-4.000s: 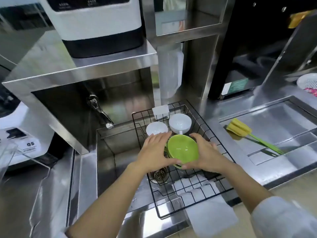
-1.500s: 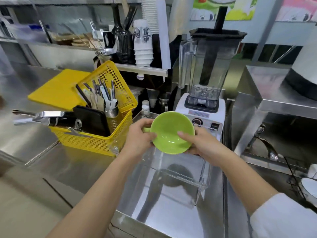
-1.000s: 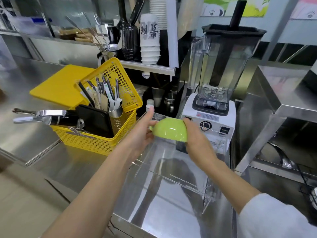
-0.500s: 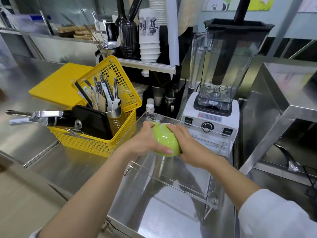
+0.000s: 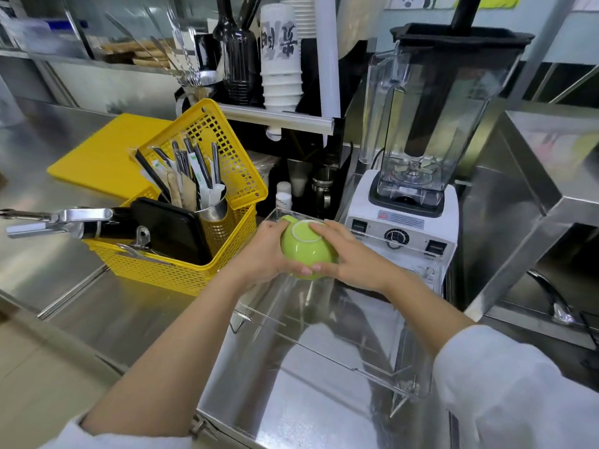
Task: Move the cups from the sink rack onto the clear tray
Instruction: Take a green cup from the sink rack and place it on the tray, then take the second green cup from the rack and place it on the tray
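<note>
A green cup (image 5: 306, 251) is upside down, its pale foot ring facing up, at the far left corner of the clear tray (image 5: 418, 377). My left hand (image 5: 264, 256) wraps its left side and my right hand (image 5: 351, 254) covers its right side. Both hands grip it. The cup's handle pokes out at the upper left. Whether its rim rests on the tray floor is hidden by my fingers. The sink rack is out of view.
A yellow basket (image 5: 181, 267) with utensils and a metal cup of straws stands just left of the tray. A white-based blender (image 5: 418, 176) stands right behind the tray. A steel shelf (image 5: 551, 176) rises at the right. Paper cups (image 5: 282, 59) hang at the back.
The cup went from the sink rack over to the tray, was turned upside down, and has dropped lower into the tray's far left corner. Both hands stayed on it.
</note>
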